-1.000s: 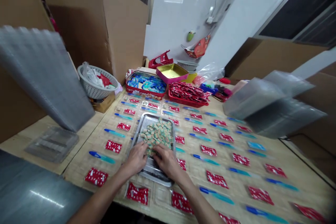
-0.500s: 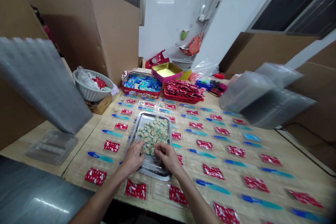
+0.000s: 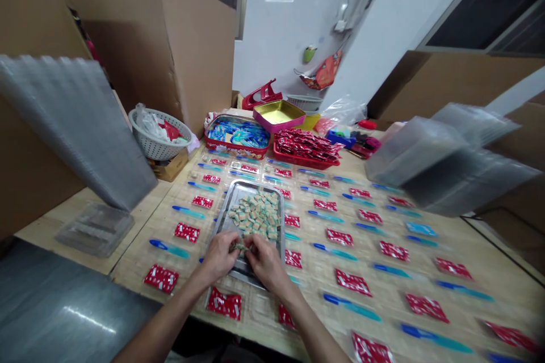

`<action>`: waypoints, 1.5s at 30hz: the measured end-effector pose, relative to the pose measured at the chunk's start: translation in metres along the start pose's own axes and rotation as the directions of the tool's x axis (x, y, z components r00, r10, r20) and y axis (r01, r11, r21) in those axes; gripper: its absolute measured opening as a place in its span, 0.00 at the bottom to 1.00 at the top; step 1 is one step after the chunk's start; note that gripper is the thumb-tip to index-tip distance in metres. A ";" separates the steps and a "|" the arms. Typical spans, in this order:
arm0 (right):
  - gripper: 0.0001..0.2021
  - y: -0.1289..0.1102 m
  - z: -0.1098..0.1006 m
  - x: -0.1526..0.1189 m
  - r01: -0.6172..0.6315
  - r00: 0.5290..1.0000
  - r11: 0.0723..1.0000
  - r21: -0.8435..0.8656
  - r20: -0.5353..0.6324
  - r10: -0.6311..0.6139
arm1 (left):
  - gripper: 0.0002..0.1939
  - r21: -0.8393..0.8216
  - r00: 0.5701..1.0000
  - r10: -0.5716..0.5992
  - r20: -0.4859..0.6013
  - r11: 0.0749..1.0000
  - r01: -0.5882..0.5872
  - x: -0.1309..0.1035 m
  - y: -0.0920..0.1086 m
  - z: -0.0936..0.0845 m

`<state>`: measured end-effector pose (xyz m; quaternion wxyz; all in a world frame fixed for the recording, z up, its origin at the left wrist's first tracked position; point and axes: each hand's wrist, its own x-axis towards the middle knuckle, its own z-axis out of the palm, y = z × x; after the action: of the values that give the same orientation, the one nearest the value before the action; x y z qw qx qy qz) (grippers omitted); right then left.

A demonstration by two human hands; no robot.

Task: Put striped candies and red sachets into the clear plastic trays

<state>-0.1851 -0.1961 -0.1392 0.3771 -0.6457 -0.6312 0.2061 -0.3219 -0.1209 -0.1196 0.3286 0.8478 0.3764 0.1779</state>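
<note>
A metal tray [image 3: 233,193] with a pile of small pale green and tan pieces [image 3: 255,212] lies on the wooden table. Over its near end, my left hand [image 3: 222,254] and my right hand [image 3: 261,261] are close together, fingers closed on a few of these small pieces between them. Around the tray, rows of clear plastic trays hold red packets [image 3: 224,303] and blue-and-teal plastic knives [image 3: 351,306].
Behind stand a tin of blue packets [image 3: 238,135], a red tray of red packets [image 3: 306,147] and a gold-lined tin [image 3: 279,115]. A basket [image 3: 158,144] and stacked clear trays [image 3: 85,125] are left; more stacks [image 3: 409,150] stand right.
My hands have come closer together over the near end of the tray, with small pieces now between the fingers. The whole view has shifted slightly.
</note>
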 end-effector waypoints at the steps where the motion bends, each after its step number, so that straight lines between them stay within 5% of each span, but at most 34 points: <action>1: 0.09 0.000 0.001 -0.001 0.002 1.000 1.000 0.008 0.005 -0.002 | 0.06 -0.005 1.000 -0.012 0.002 1.000 0.012 0.000 0.000 0.000; 4: 0.09 0.002 0.000 -0.004 -0.001 1.000 0.998 0.058 -0.004 0.001 | 0.06 -0.116 0.996 -0.092 -0.011 0.989 0.091 0.000 -0.002 0.003; 6: 0.07 0.003 -0.001 -0.006 -0.014 1.000 0.992 0.125 -0.023 0.017 | 0.04 -0.337 0.988 -0.151 0.023 0.930 0.150 0.000 -0.005 0.005; 10: 0.04 0.004 -0.004 -0.008 -0.055 0.997 0.955 0.292 -0.038 0.069 | 0.06 -0.731 0.971 -0.203 0.124 0.643 0.227 -0.001 -0.007 0.005; 16: 0.04 0.003 -0.006 -0.005 -0.136 0.986 0.869 0.476 -0.017 0.164 | 0.09 -0.862 0.946 -0.263 0.187 0.418 0.286 -0.001 -0.002 0.002; 21: 0.10 0.011 -0.013 -0.006 -0.146 0.961 0.799 0.583 -0.109 0.255 | 0.11 -0.920 0.916 -0.367 0.159 0.283 0.273 0.005 -0.006 -0.005; 26: 0.12 0.011 -0.021 -0.005 -0.167 0.967 0.754 0.636 -0.046 0.252 | 0.08 -0.843 0.944 -0.321 0.076 0.485 0.233 0.009 -0.006 -0.006; 29: 0.15 0.002 -0.019 -0.001 -0.146 0.988 0.839 0.524 0.030 0.154 | 0.07 -0.787 0.960 -0.275 0.040 0.584 0.200 0.008 -0.003 0.002; 33: 0.10 -0.009 -0.015 0.004 -0.032 0.999 0.962 0.270 -0.013 0.037 | 0.07 -0.775 0.957 -0.286 0.038 0.596 0.209 0.004 -0.002 0.009; 40: 0.05 -0.009 -0.010 -0.004 0.078 0.996 0.958 0.276 -0.072 -0.060 | 0.05 -0.718 0.937 -0.348 0.005 0.651 0.246 0.003 -0.004 0.009; 42: 0.05 -0.005 -0.010 -0.005 0.041 0.997 0.955 0.294 -0.074 -0.019 | 0.02 -0.607 0.945 -0.326 -0.036 0.758 0.238 0.003 -0.004 0.008; 45: 0.05 0.000 -0.012 -0.005 -0.049 0.997 0.952 0.302 -0.041 0.064 | 0.14 -0.325 0.978 -0.167 -0.125 0.938 0.118 0.000 0.000 0.003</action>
<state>-0.1764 -0.2040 -0.1326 0.4805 -0.6037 -0.5641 0.2940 -0.3202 -0.1217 -0.1213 0.4424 0.7388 0.4275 0.2752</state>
